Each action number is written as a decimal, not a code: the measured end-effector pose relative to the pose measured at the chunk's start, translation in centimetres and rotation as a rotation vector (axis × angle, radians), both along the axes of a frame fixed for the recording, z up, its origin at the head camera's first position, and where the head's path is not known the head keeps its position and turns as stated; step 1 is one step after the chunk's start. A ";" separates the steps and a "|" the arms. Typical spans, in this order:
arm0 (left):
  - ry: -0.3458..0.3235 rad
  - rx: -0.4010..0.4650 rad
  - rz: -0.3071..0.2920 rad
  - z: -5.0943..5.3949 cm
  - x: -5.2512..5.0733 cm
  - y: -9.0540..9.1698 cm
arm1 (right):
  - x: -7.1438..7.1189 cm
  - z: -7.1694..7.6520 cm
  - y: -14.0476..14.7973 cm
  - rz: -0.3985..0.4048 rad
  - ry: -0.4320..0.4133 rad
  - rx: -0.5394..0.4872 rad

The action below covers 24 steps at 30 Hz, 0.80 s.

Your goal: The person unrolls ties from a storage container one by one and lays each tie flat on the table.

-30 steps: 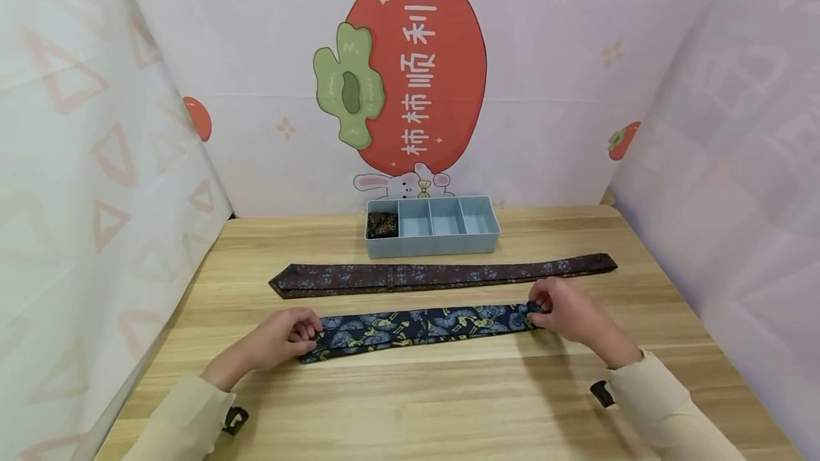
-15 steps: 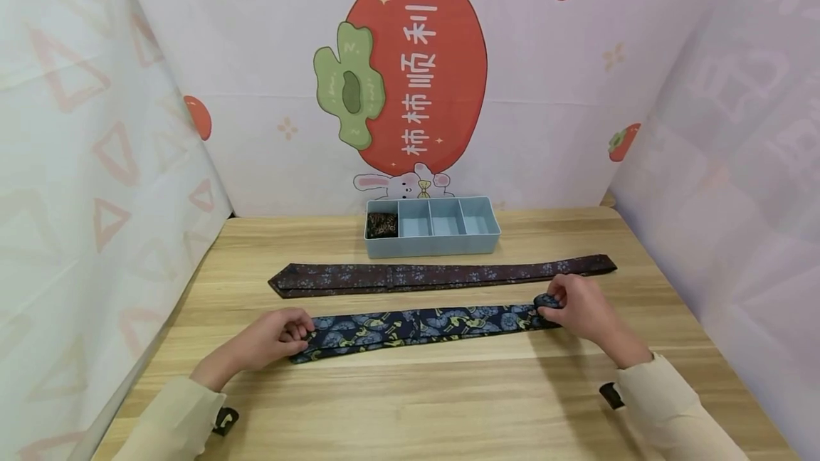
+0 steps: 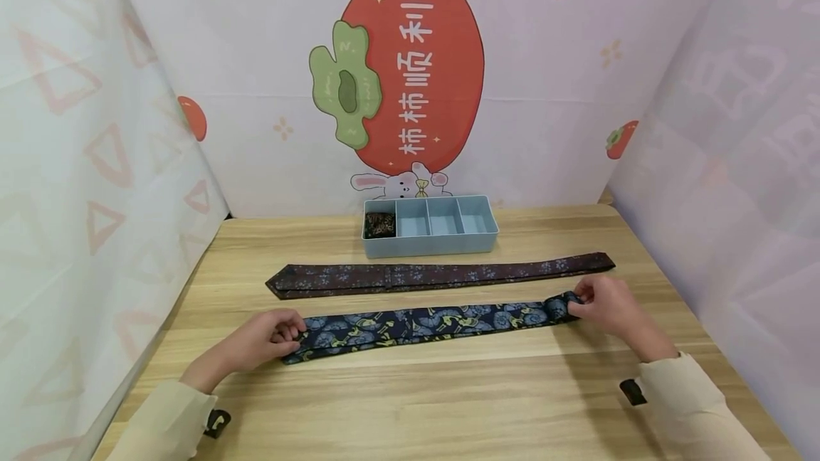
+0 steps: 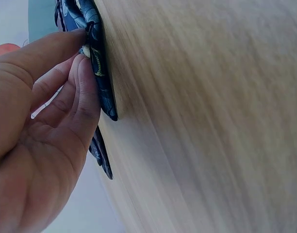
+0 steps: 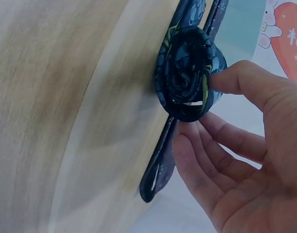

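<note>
A navy necktie [image 3: 423, 326] with blue and yellow figures lies lengthwise across the table in the head view. At its left end, my left hand [image 3: 259, 338] pinches the fabric between thumb and fingers; the left wrist view shows the folded tip [image 4: 107, 99] just below the fingertips. The other end is wound into a roll [image 5: 185, 73], standing on its edge with its spiral visible. My right hand [image 3: 611, 306] holds that roll, thumb on its outer side and fingers beneath. Behind it lies a dark maroon necktie [image 3: 442, 276] with small blue flowers, laid straight.
A light blue box [image 3: 430, 244] with several compartments stands at the back of the table. Its leftmost compartment contains a dark patterned rolled cloth [image 3: 380, 224]. A printed white curtain [image 3: 544, 126] rises behind the wooden table [image 3: 410, 404], with more white cloth at both sides.
My right hand has shifted right with the rolled end, and my left hand slightly left with the other. More flat fabric of the navy tie now stretches between them. The maroon tie stays put.
</note>
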<state>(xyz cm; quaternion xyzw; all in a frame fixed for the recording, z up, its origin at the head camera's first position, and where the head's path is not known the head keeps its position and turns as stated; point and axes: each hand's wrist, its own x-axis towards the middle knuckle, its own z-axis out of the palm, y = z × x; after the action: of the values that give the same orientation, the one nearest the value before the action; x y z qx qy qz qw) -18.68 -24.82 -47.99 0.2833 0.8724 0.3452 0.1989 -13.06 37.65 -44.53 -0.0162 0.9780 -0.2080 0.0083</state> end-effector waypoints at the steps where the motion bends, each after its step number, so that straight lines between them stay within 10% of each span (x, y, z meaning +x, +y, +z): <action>1: -0.005 0.002 0.003 0.0 0.0 -0.1 | 0.0 0.1 0.0 0.000 0.000 0.007; 10: 0.003 -0.004 0.005 0.3 0.1 0.1 | -0.4 1.9 -3.1 0.094 -0.073 -0.046; 24: 0.005 0.003 0.019 -0.1 0.2 -1.0 | -0.9 -0.3 -3.2 0.141 0.026 -0.010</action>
<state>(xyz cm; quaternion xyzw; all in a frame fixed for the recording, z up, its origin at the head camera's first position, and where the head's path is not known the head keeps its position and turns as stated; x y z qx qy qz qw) -18.44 -25.84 -48.09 0.2761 0.8750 0.3478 0.1928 -13.93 34.49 -44.86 -0.0878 0.9734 -0.2115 0.0102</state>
